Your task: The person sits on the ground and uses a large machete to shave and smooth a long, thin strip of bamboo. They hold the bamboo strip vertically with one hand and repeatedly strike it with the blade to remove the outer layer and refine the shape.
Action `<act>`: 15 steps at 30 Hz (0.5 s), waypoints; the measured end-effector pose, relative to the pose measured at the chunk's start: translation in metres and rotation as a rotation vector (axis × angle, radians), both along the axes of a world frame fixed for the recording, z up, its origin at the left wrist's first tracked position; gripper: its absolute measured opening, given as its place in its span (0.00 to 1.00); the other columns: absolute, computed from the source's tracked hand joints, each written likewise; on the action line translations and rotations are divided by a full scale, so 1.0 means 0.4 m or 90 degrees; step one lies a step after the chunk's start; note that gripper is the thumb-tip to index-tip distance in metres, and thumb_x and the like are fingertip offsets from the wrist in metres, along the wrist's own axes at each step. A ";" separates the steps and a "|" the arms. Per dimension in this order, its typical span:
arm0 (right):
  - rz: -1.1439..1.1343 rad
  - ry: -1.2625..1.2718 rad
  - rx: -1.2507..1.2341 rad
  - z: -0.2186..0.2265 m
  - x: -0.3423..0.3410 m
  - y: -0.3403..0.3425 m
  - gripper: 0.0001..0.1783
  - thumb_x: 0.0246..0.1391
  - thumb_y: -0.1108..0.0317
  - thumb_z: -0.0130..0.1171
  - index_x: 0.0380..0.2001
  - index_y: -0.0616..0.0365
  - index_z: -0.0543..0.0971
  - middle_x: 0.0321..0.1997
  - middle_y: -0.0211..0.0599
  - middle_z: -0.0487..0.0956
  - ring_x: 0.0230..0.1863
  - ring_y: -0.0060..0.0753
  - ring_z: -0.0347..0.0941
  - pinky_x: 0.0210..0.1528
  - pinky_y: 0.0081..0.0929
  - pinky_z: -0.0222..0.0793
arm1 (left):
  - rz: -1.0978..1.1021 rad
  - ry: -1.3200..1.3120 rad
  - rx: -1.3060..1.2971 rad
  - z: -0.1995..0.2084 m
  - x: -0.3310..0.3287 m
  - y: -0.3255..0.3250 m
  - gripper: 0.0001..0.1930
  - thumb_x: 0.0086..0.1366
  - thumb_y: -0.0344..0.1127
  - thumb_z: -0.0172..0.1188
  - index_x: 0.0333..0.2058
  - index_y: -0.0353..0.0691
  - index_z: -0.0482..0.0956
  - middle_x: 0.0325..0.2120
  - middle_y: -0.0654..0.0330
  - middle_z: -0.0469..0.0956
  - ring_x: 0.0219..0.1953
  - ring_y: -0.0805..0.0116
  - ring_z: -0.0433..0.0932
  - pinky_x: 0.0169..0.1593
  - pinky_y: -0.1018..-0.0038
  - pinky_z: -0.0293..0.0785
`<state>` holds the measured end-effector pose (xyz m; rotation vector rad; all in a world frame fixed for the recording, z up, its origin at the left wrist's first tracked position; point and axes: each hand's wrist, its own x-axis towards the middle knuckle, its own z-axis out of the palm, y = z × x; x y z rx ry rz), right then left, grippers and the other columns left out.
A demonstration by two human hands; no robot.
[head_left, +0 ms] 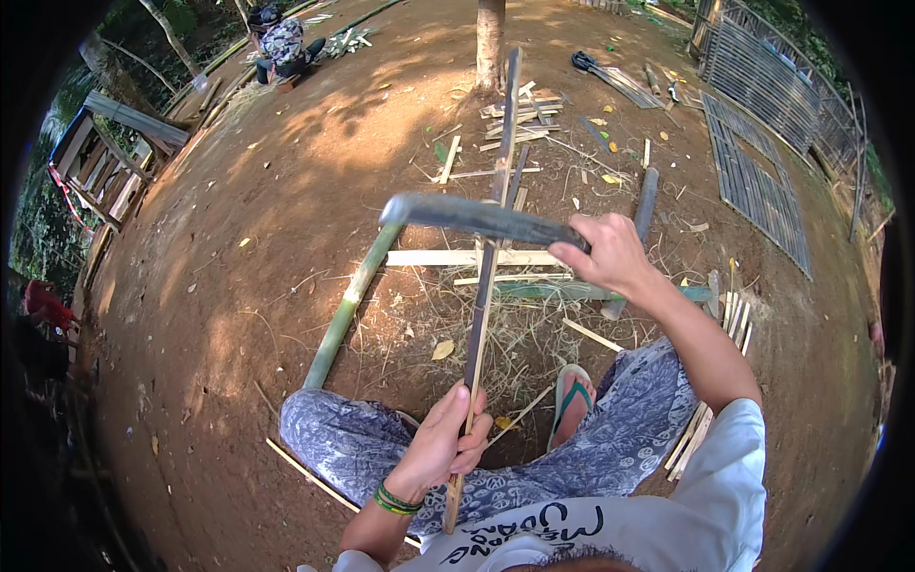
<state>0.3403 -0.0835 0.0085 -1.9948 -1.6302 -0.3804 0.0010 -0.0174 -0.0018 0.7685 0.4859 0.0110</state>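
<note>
My left hand (442,440) is closed round the lower part of a long, narrow bamboo strip (484,296), dark on one face and pale along its edge. The strip runs away from my lap toward the tree. My right hand (610,253) grips the dark handle of a machete (477,217). Its broad grey blade points left and passes over the strip, hiding a short stretch of it. Whether the blade touches the strip I cannot tell. Below the blade a pale split bamboo piece (429,258) lies crosswise, near a green bamboo pole (348,315) beside my left knee.
Split bamboo pieces (534,110) are piled by a tree trunk (491,48). Shavings (515,334) litter the ground before my sandalled foot (572,400). Several pale strips (694,439) lie by my right leg. A slatted bamboo panel (758,181) lies at right; another person (283,48) sits far left.
</note>
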 end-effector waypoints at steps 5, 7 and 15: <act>0.078 -0.020 -0.015 0.001 -0.040 -0.022 0.35 0.54 0.30 0.56 0.18 0.54 0.74 0.11 0.37 0.72 0.12 0.42 0.71 0.15 0.41 0.64 | -0.026 -0.014 0.009 -0.036 -0.014 0.001 0.19 0.79 0.53 0.31 0.38 0.46 0.62 0.14 0.70 0.56 0.09 0.82 0.51 0.12 0.83 0.48; 0.101 -0.088 0.006 0.005 -0.053 -0.020 0.34 0.53 0.32 0.58 0.17 0.54 0.74 0.11 0.38 0.72 0.12 0.42 0.70 0.16 0.42 0.65 | -0.017 -0.026 0.013 -0.033 -0.012 0.003 0.19 0.79 0.53 0.31 0.38 0.46 0.62 0.14 0.70 0.55 0.10 0.82 0.51 0.12 0.83 0.48; 0.117 -0.049 -0.010 -0.004 -0.035 -0.029 0.34 0.58 0.33 0.54 0.20 0.56 0.78 0.11 0.43 0.73 0.12 0.46 0.71 0.20 0.46 0.68 | -0.027 -0.022 -0.013 -0.056 -0.042 -0.006 0.19 0.79 0.54 0.32 0.38 0.46 0.63 0.15 0.69 0.56 0.10 0.83 0.51 0.12 0.82 0.48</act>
